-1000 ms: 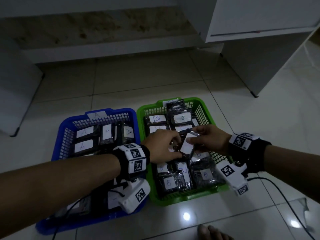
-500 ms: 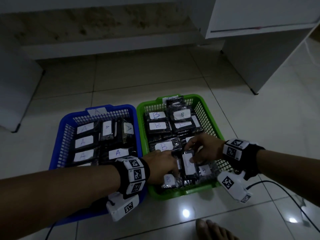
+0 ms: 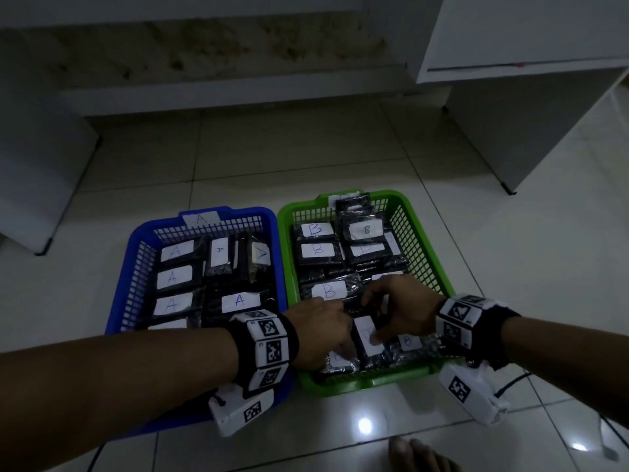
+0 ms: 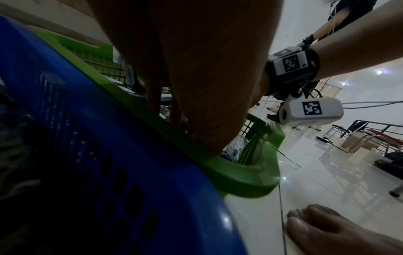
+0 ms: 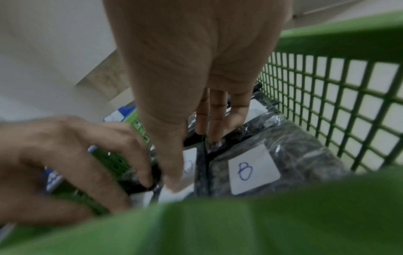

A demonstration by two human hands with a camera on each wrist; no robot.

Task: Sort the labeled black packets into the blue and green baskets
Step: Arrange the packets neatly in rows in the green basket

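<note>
On the floor a green basket (image 3: 360, 383) holds several black packets labelled B (image 3: 328, 290), and beside it a blue basket (image 3: 136, 240) holds several labelled A (image 3: 240, 301). Both hands are inside the green basket at its near end, on one black packet (image 3: 362, 330) lying flat. My right hand (image 3: 391, 311) arches over it with fingers at its far end and thumb on its white label (image 5: 189, 165), partly covering the letter. My left hand (image 3: 342, 340) curls its fingertips on the packet's left edge (image 5: 150, 182). Another B packet (image 5: 250, 170) lies just to the right.
A white cabinet (image 3: 510, 97) stands at the back right and another white unit (image 3: 34, 182) at the left. A bare foot (image 3: 418, 454) is on the tiled floor in front of the green basket. A cable (image 3: 510, 383) trails from the right wrist.
Both hands brought the packet down from above the green basket's middle to its near end and laid it flat among the B packets. Over the last half second they barely moved.
</note>
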